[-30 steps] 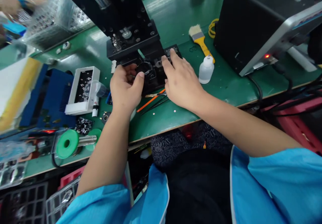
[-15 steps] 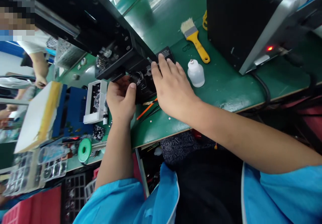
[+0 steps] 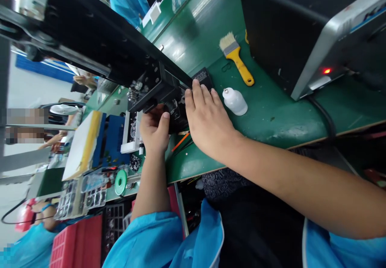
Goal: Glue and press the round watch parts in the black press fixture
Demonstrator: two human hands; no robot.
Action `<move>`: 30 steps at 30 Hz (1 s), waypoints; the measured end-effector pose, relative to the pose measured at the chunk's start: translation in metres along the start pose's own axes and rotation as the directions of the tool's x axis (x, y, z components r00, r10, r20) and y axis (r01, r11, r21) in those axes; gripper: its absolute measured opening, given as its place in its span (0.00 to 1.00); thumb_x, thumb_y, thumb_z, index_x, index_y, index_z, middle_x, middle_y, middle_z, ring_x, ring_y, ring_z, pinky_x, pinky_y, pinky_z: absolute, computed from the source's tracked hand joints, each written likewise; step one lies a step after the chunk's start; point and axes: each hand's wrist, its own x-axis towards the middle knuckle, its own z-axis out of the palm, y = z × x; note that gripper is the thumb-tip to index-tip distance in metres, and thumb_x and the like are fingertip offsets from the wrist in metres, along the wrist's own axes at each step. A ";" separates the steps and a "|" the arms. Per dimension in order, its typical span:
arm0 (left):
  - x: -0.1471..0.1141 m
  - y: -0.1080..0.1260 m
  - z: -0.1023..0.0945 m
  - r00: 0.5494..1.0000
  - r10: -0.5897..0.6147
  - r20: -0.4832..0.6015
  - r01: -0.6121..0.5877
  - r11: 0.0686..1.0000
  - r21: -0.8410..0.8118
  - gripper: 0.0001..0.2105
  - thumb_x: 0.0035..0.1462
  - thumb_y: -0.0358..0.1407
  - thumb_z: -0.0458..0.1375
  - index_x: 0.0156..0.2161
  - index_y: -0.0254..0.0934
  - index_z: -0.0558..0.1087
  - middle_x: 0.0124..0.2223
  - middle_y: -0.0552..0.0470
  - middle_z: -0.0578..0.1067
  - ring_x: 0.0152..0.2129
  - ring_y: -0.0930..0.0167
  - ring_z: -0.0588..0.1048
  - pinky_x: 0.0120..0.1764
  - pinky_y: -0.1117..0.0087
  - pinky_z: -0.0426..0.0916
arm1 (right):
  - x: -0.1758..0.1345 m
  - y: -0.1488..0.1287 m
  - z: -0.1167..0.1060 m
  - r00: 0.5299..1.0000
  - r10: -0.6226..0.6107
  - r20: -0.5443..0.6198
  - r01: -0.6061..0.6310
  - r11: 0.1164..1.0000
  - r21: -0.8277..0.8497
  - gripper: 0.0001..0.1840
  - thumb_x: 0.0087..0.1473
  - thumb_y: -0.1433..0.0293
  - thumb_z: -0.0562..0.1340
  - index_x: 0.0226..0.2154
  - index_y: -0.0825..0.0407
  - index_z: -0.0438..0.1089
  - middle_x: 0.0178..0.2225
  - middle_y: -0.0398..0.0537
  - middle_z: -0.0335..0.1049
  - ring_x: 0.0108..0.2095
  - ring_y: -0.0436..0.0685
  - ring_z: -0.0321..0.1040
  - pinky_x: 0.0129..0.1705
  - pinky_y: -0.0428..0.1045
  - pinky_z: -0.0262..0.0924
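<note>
A black bench machine point(image 3: 144, 69) with a long slanted column stands on the green bench, its head above a small black fixture point(image 3: 177, 115). My left hand point(image 3: 155, 133) is at the fixture's left side, fingers curled in under the head and thumb up; what they grip is hidden. My right hand point(image 3: 208, 117) lies flat against the right side of the machine's base, fingers stretched out, holding nothing. An orange-handled tool point(image 3: 181, 141) lies between my wrists. Right of my right hand is a white plastic bottle point(image 3: 237, 102) with a metal tip, tilted in view.
A yellow-handled brush point(image 3: 239, 63) lies beyond the bottle. A black box with a red light point(image 3: 304, 35) stands at the right. To the left are a white tray point(image 3: 131, 145), a blue case point(image 3: 114, 139) and a green spool point(image 3: 120, 182). Other people are in the background.
The camera view has shifted, so the bench things appear further right and lower. Both my hands keep their places at the machine.
</note>
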 end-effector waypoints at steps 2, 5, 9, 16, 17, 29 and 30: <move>0.000 0.000 -0.001 1.000 -0.001 -0.002 0.001 1.000 0.014 0.36 0.55 0.69 0.71 0.52 0.37 0.79 0.49 0.42 0.82 0.48 0.58 0.82 0.60 0.55 0.78 | 0.000 0.000 0.000 1.000 -0.011 -0.006 0.011 1.000 -0.008 0.36 0.72 0.80 0.46 0.78 0.69 0.57 0.80 0.76 0.48 0.80 0.77 0.55 0.82 0.71 0.56; -0.001 0.001 -0.002 1.000 -0.006 -0.007 0.006 1.000 0.025 0.37 0.55 0.69 0.71 0.52 0.37 0.80 0.49 0.42 0.82 0.47 0.59 0.82 0.59 0.56 0.78 | -0.001 -0.001 0.002 1.000 -0.025 0.000 0.025 1.000 -0.018 0.36 0.72 0.80 0.46 0.78 0.71 0.56 0.80 0.77 0.47 0.80 0.79 0.55 0.82 0.71 0.56; -0.001 0.005 -0.001 1.000 -0.004 -0.010 0.004 1.000 -0.002 0.35 0.56 0.67 0.72 0.50 0.37 0.80 0.48 0.42 0.83 0.45 0.60 0.82 0.57 0.58 0.79 | -0.001 -0.002 0.002 0.999 -0.032 0.005 0.032 0.999 -0.012 0.35 0.73 0.79 0.47 0.78 0.71 0.56 0.79 0.78 0.48 0.80 0.79 0.54 0.82 0.71 0.55; -0.002 0.004 0.000 1.000 -0.009 -0.002 0.009 1.000 0.020 0.36 0.56 0.69 0.70 0.51 0.37 0.79 0.48 0.42 0.82 0.49 0.58 0.83 0.59 0.57 0.79 | 0.001 0.000 -0.001 0.999 -0.053 0.011 0.053 0.999 -0.010 0.35 0.72 0.80 0.49 0.77 0.71 0.59 0.79 0.76 0.49 0.80 0.76 0.55 0.83 0.70 0.55; -0.002 0.004 0.000 1.000 -0.011 0.000 0.011 1.000 0.018 0.36 0.56 0.69 0.70 0.51 0.38 0.79 0.49 0.42 0.82 0.48 0.58 0.83 0.59 0.57 0.79 | 0.002 0.001 -0.001 0.998 -0.057 0.012 0.057 0.998 -0.012 0.34 0.72 0.80 0.50 0.77 0.71 0.59 0.79 0.76 0.49 0.80 0.76 0.55 0.83 0.70 0.55; -0.003 0.005 0.001 0.999 -0.053 -0.010 0.053 0.999 -0.001 0.35 0.55 0.68 0.71 0.51 0.39 0.79 0.51 0.41 0.83 0.48 0.59 0.83 0.58 0.57 0.79 | -0.003 -0.002 0.005 0.999 -0.036 -0.026 0.037 0.999 0.009 0.34 0.72 0.80 0.50 0.76 0.71 0.61 0.78 0.78 0.50 0.79 0.78 0.57 0.81 0.72 0.57; -0.003 0.005 0.001 0.998 -0.055 -0.013 0.055 0.998 0.002 0.35 0.55 0.68 0.71 0.51 0.39 0.79 0.51 0.41 0.83 0.48 0.59 0.83 0.58 0.57 0.79 | -0.003 -0.002 0.004 0.999 -0.036 -0.021 0.036 0.999 0.015 0.34 0.72 0.80 0.50 0.76 0.71 0.60 0.78 0.78 0.49 0.79 0.78 0.56 0.81 0.72 0.57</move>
